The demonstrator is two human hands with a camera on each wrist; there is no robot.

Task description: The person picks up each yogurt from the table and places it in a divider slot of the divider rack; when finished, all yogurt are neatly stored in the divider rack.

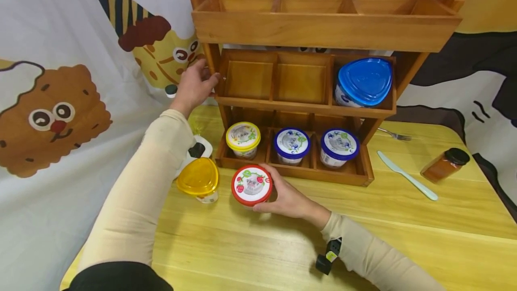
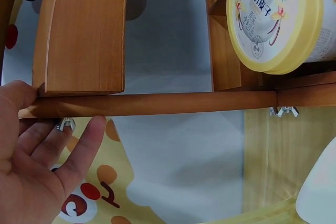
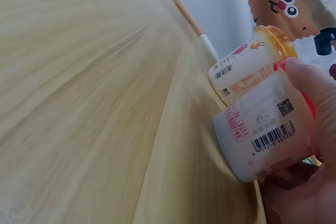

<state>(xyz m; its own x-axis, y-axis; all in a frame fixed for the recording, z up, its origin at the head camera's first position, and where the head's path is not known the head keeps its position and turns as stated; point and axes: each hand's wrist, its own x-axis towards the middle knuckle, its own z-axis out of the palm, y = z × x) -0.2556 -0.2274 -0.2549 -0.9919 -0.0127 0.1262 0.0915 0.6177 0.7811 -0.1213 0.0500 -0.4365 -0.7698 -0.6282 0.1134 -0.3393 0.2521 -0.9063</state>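
My left hand [image 1: 195, 85] grips the left side post of a three-tier wooden rack [image 1: 323, 28]. In the left wrist view, its thumb lies above the post and its fingers below, near a wing nut [image 2: 66, 124]. My right hand [image 1: 291, 197] holds a yogurt tub with a red lid [image 1: 251, 185] around its side, in front of the rack's bottom tier. Its white, barcoded side [image 3: 257, 124] faces the right wrist camera, the base close over the table. Just left of it stands a tub with an orange lid [image 1: 198, 176].
On the bottom tier sit a yellow-lidded tub [image 1: 243, 136] and two tubs with dark blue lids [image 1: 291, 143]. A larger blue-lidded tub [image 1: 365, 82] fills the middle tier's right compartment. A pale knife [image 1: 407, 175], fork [image 1: 396, 135] and black-capped jar [image 1: 445, 165] lie to the right.
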